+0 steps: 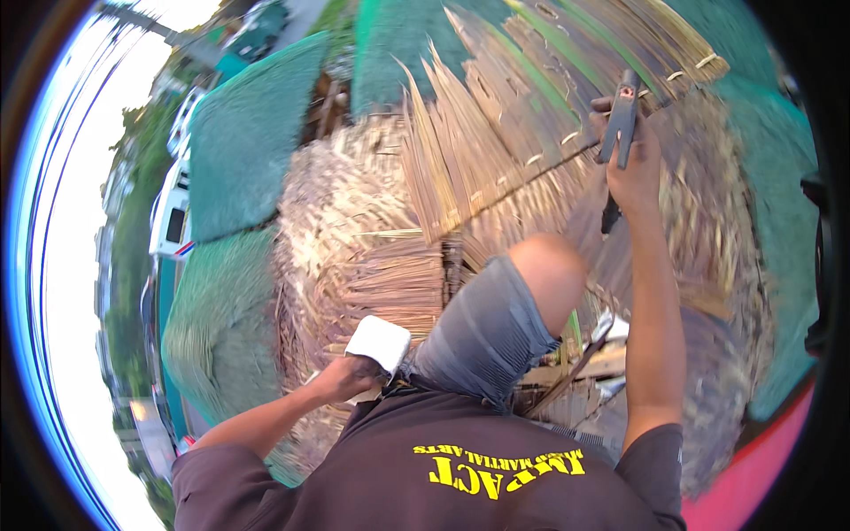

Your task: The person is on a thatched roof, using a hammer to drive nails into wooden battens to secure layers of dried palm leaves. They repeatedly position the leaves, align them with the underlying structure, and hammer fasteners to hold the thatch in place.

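Observation:
My right hand (636, 159) is closed round a dark claw hammer (622, 119), its forked end pointing back toward me. Below that hand and ahead of it a stitched palm-leaf thatch panel (522, 106) lies slanted over the roof; I cannot tell whether the hand touches it. Close to my waist on the left, my left hand (350, 376) grips a white boxy container (379, 341) with rounded corners. What the container holds is hidden. My bent knee (549, 265) rests over the older, frayed thatch (354, 195) between the hands.
Green netting (248, 133) covers the roof slopes to the left, far side and right. An opening with wooden pieces and debris (584, 372) shows beside my knee. White vehicles (173, 212), trees and overhead wires (71, 133) lie beyond the roof's left edge. A pink surface (753, 469) is at lower right.

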A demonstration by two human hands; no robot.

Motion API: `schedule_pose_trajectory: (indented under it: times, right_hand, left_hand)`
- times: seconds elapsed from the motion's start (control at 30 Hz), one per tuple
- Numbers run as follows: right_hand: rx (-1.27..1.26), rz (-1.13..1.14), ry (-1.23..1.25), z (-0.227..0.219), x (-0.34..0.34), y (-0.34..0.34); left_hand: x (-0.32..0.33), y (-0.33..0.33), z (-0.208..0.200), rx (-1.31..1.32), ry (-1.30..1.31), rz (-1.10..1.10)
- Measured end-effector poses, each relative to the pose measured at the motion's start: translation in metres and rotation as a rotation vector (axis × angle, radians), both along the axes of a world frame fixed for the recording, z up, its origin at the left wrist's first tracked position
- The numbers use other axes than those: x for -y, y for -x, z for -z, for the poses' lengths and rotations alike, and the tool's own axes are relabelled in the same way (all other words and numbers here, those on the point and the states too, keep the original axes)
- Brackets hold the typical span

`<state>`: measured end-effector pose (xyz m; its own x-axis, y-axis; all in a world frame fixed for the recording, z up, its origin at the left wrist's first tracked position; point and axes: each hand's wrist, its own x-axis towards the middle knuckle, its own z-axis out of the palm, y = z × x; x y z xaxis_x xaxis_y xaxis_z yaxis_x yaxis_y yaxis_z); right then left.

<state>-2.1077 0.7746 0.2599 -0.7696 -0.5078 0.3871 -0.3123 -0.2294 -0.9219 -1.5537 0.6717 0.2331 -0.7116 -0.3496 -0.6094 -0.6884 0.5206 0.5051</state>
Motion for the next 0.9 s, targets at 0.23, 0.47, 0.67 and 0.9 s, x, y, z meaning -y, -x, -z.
schedule_pose_trajectory:
  times: [0.23,0.47,0.67,0.9]
  right_hand:
    - [0.362,0.499,-0.16,0.122,-0.179,0.024]
    - [0.608,0.82,-0.188,0.229,-0.37,-0.015]
    - [1.091,0.706,-0.307,0.332,-0.418,-0.061]
    - [0.921,0.61,-0.928,0.33,-0.417,-0.092]
  left_hand:
    - [0.118,0.156,-0.077,0.765,-0.128,0.581]
    - [0.045,0.488,0.033,-0.099,-0.176,0.64]
    - [-0.152,0.601,0.205,-0.278,-0.23,1.084]
    - [-0.261,0.515,0.352,-0.466,-0.344,0.731]
